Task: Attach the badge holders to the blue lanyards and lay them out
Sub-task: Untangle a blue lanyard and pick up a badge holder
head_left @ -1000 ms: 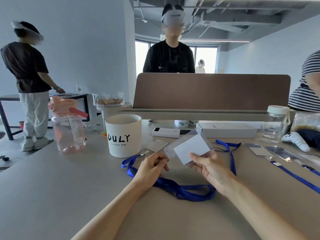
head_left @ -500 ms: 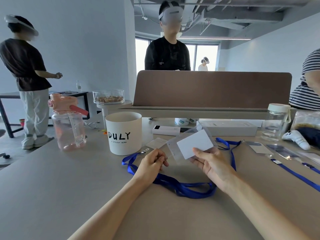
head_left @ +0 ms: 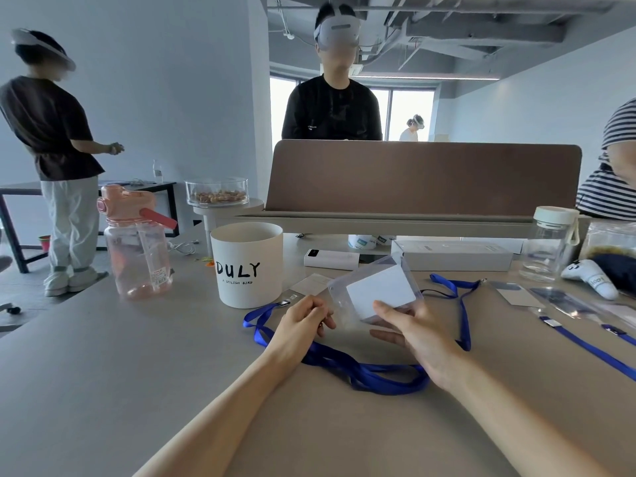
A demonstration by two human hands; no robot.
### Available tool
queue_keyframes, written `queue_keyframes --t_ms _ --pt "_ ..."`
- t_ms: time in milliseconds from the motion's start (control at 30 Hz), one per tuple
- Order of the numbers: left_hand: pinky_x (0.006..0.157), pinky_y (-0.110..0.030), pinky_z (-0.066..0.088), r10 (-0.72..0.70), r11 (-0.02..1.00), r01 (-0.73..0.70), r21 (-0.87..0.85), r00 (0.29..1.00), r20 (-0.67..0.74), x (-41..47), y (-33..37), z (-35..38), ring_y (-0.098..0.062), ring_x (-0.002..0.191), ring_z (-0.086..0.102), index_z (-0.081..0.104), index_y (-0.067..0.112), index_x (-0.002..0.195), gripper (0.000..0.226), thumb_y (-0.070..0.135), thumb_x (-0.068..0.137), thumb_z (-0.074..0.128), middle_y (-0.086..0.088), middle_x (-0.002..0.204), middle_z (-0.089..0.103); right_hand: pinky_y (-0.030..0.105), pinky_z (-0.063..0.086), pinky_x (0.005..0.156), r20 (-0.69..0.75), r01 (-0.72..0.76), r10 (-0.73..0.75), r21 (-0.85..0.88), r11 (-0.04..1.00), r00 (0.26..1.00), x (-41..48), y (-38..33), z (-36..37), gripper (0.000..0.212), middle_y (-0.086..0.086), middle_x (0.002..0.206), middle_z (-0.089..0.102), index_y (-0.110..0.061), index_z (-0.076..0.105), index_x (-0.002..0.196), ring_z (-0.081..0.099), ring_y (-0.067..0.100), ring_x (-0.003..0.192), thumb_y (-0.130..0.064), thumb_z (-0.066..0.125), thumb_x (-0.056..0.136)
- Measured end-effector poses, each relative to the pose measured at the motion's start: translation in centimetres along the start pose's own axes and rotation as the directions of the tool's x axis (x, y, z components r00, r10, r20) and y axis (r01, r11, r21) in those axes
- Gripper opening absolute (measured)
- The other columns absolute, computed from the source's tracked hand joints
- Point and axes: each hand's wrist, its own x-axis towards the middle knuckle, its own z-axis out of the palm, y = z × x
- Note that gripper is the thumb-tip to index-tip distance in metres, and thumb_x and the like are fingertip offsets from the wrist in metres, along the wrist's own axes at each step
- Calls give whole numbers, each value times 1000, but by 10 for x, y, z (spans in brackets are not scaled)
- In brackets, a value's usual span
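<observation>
Pinches holder [head_left: 339, 302] in right grip [head_left: 413, 335], above counter [head_left: 103, 373], at 12 o'clock from lanyard [head_left: 375, 378]. Curls left grip [head_left: 301, 321] at holder's 9 o'clock; cannot tell what is pinched there. Could spill card [head_left: 378, 294] by tilting holder; could miss slot in clear, slick plastic.
</observation>
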Motion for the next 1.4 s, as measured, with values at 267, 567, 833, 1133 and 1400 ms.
queue_keyframes --t_ms 267,567,833,1133,1400 --pt "73 -34 53 -17 993 23 117 998 -57 2 -4 2 -9 67 56 61 15 90 30 45 87 64 0 77 70 3 45 51 11 31 -30 -150 988 999 -5 2 4 27 -18 88 69 -36 59 96 64 -13 71 -14 71 88" --pt "75 -37 54 29 978 -18 209 998 -50 2 -3 1 -12 67 57 61 16 92 11 26 95 57 3 78 70 7 48 56 -82 53 -63 -114 992 995 4 8 0 31 -8 99 68 -31 56 104 63 3 87 -13 74 84" --pt "79 -35 53 57 972 -50 231 998 -23 4 -7 0 -9 71 60 66 20 87 9 24 93 60 8 78 70 19 41 74 -302 42 -99 -189 981 948 24 19 -21 60 -2 116 63 -20 46 135 57 14 106 -15 75 83" --pt "77 -28 52 65 958 -45 284 996 -59 6 -9 0 -6 77 62 67 23 88 11 25 94 59 11 78 70 44 42 95 211 397 -623 -901 175 754 13 31 -9 37 -1 127 48 -28 68 116 49 22 114 -19 73 81" --pt "70 -16 48 67 945 -48 324 997 -48 5 -6 0 -5 78 62 68 22 89 10 23 93 59 9 80 70 41 35 96 475 548 -417 -834 69 775 7 36 -2 35 -7 122 49 -32 64 123 49 16 112 -28 61 88"
